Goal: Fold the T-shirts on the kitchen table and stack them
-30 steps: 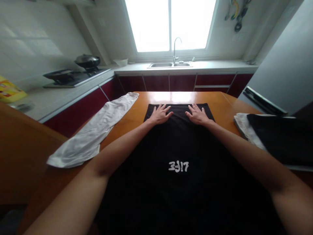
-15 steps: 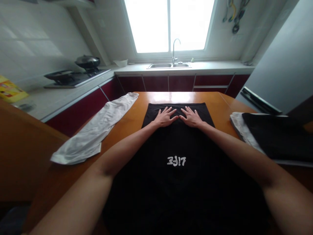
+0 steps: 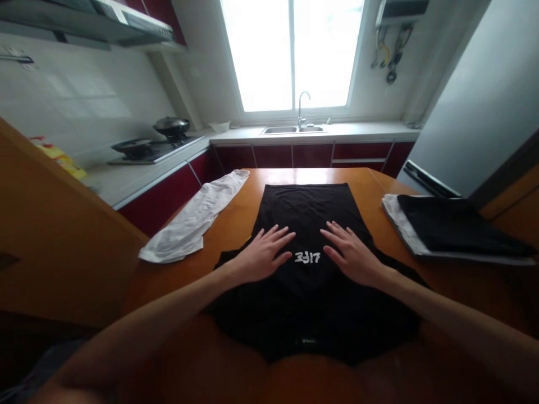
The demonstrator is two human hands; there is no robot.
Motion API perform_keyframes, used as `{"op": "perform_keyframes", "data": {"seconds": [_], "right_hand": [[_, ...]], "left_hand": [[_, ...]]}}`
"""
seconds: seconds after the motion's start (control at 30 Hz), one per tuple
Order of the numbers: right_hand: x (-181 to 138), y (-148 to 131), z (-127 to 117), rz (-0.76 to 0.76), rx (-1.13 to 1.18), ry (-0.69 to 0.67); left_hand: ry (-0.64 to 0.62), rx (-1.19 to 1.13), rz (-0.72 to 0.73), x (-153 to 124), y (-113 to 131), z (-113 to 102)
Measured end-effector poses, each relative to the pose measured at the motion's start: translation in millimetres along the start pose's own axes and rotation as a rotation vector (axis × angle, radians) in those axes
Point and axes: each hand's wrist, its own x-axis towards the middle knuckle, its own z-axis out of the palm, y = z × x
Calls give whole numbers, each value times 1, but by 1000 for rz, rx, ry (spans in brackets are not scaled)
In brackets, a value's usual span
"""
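A black T-shirt (image 3: 311, 303) lies spread on the wooden table, its hem at the far side and its neckline towards me. White lettering on its chest appears upside down from here. My left hand (image 3: 265, 253) is just left of the lettering, palm down with the fingers apart. On the other side, my right hand (image 3: 350, 253) is also palm down over the shirt, fingers spread. Both hands seem to rest on the cloth or hover very close to it. Slight wrinkles run across the shirt's far half.
White clothing (image 3: 197, 216) lies lengthwise along the left side of the wooden table (image 3: 248, 193). Folded black and white garments (image 3: 455, 227) are stacked at the right. Beyond stand a counter with a sink (image 3: 280, 130), a stove with pans (image 3: 172, 128), and a fridge (image 3: 458, 106) at right.
Both hands have drawn back towards me from the shirt's hem to beside the lettering, and moved farther apart. The view has tilted up, and the shirt's sleeves and neckline now show.
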Motion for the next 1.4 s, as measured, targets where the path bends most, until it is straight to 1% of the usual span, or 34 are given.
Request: {"op": "perform_keyframes", "data": {"seconds": [0.07, 0.17, 0.27, 0.37, 0.43, 0.5, 0.57, 0.63, 0.7, 0.8, 0.87, 0.93, 1.0, 1.07, 1.13, 1.2, 1.3, 1.37, 1.4], "right_hand": [[-37, -19, 11, -33, -8, -54], [-79, -35, 25, -51, -10, -111], [-107, -43, 32, -73, -16, -179], [-121, -49, 31, -80, -27, -208], [-124, -52, 29, -71, -27, -185], [-125, -53, 27, -43, -34, -131], [-126, -49, 27, 5, -63, -74], [-128, -44, 29, 60, -104, -55], [-134, -40, 31, 102, -132, -71], [-145, -40, 32, 108, -134, -86], [-148, -40, 29, 85, -129, -66], [-145, -35, 24, 98, -140, -17], [-138, -24, 21, 166, -182, 36], [-135, -10, 21, 271, -233, 49], [-138, 0, 26, 361, -258, 21], [-147, 4, 31, 408, -253, -7], [-153, -2, 35, 424, -247, 0], [-139, -13, 31, 419, -247, 12], [-125, -19, 28, 408, -241, 10]], "left_hand": [[-19, -26, 33, -32, 21, 14], [-58, -50, 69, -66, 42, 35], [-124, -53, 96, -88, 52, 50], [-121, -51, 116, -99, 57, 56], [-91, -58, 133, -101, 59, 53], [-54, -58, 137, -99, 57, 49], [-7, -35, 100, -94, 51, 47], [31, 5, 25, -91, 42, 49], [38, 35, -35, -92, 31, 54], [3, 17, -39, -100, 20, 59], [4, -17, -39, -103, 16, 56], [51, -34, -63, -100, 11, 51], [120, -8, -90, -92, 3, 48], [148, 42, -118, -86, -9, 49], [125, 74, -143, -86, -21, 55], [80, 80, -156, -93, -31, 61], [20, 93, -162, -100, -34, 61], [12, 103, -154, -90, -26, 54], [23, 102, -140, -79, -20, 50]]}}
